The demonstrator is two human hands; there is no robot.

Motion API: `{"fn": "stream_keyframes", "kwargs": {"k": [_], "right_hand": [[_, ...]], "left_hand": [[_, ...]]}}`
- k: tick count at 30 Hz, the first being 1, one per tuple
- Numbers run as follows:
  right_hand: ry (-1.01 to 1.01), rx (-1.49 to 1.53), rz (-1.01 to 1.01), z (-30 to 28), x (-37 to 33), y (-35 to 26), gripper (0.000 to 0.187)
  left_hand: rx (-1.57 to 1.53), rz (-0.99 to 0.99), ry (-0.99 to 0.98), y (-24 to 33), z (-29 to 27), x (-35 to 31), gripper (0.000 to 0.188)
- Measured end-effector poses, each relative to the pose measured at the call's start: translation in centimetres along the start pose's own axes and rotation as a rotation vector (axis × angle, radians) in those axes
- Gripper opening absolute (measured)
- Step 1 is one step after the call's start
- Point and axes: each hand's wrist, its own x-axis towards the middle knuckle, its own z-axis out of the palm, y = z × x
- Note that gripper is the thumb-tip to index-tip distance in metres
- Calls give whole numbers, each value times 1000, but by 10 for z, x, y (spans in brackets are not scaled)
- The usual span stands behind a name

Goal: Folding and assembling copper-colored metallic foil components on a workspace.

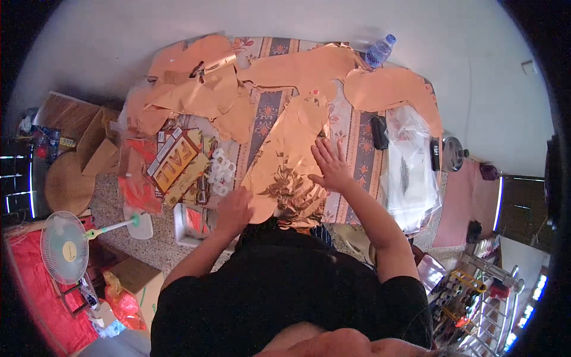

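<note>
A flat copper-coloured foil piece (285, 140), which looks like an uninflated foil balloon, lies lengthwise in front of me. Its near end is crumpled and shiny. My right hand (333, 166) rests on its right edge with the fingers spread and nothing held. Beside the lower left edge is my left hand (235, 209), slightly blurred, its fingers loosely extended against the foil. More flat foil pieces cover the far side: one at the back left (208, 89), one in the back middle (303, 68) and one at the right (383, 89).
A patterned cloth (267, 113) covers the table. Left of the foil lie printed packets (178, 157) and several white rings (221, 172). Clear plastic bags (410, 172), a black object (379, 132) and a water bottle (379, 51) are rightward. A fan (65, 247) stands lower left.
</note>
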Motion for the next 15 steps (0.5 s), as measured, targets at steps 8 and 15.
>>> {"fn": "stream_keyframes", "kwargs": {"k": [8, 15], "right_hand": [[32, 42, -36, -2, 1, -1, 86], [42, 92, -41, -4, 1, 0, 89]], "left_hand": [[-102, -761, -180, -15, 2, -20, 46], [-754, -563, 276, -34, 58, -28, 49]]}}
